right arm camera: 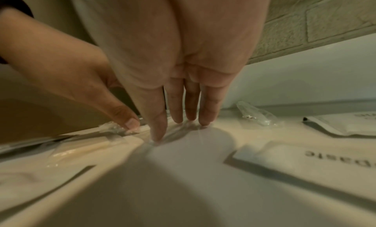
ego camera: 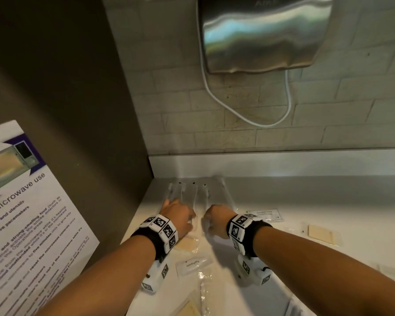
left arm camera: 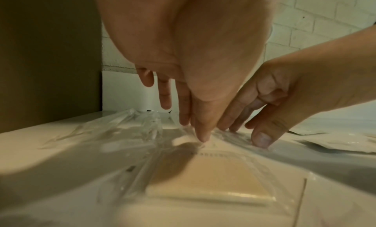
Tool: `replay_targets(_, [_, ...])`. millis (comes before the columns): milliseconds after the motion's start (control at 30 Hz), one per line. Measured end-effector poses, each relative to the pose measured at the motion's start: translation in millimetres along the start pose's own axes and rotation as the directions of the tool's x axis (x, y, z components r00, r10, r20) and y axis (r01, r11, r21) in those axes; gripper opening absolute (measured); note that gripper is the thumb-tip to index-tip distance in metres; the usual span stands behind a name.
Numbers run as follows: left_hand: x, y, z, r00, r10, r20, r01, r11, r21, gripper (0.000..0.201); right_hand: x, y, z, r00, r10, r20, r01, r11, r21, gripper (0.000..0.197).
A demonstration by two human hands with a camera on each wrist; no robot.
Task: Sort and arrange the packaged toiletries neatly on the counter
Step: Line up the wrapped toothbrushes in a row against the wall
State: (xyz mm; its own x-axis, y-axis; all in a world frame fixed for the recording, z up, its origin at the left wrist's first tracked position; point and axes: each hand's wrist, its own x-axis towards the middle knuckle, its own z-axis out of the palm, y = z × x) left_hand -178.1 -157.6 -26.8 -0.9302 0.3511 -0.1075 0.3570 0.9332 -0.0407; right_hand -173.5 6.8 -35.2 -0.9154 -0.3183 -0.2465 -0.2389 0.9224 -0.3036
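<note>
The person's two bare arms reach out over the white counter (ego camera: pixel 328 201), each wrist wrapped in a black band with black-and-white square tags. The left hand (ego camera: pixel 177 216) and the right hand (ego camera: pixel 217 218) sit side by side near the counter's back left corner. Both hands have straight fingers, and the tips press down on crinkly clear plastic packets (ego camera: pixel 192 195) that lie in a row by the back edge of the counter; neither hand is wrapped around anything. Just under the left wrist lies a flat cream soap bar in a clear wrapper (left arm camera: pixel 211 182). Toward the front of the counter from the hands is a small white packet that says "Toothpaste" (ego camera: pixel 193 264). To the right of the hands is a white sachet that reads "SHAMPOO WITH CONDITIONER" (ego camera: pixel 263 214), and further right another cream soap square (ego camera: pixel 320 232). Above the counter a shiny metal hand dryer (ego camera: pixel 263 33) hangs on the pale brick wall. On the left, a sign (ego camera: pixel 21 213) reads "microwave use".
</note>
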Motion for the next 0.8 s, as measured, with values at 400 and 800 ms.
replay_targets(400, [3.5, -2.6, -3.2, 0.999, -0.022, 0.047, 0.021, 0.999, 0.027, 0.038, -2.3, 3.5, 0.0, 0.997, -0.076, 0.004, 0.076, 0.997, -0.004, 0.022])
replay_targets(800, [6.8, 4.5, -11.9, 0.988, -0.019, -0.153, 0.001, 0.994, -0.114, 0.029, -2.4, 24.7, -30.7, 0.990, -0.027, -0.141, 0.021, 0.999, -0.044, 0.047])
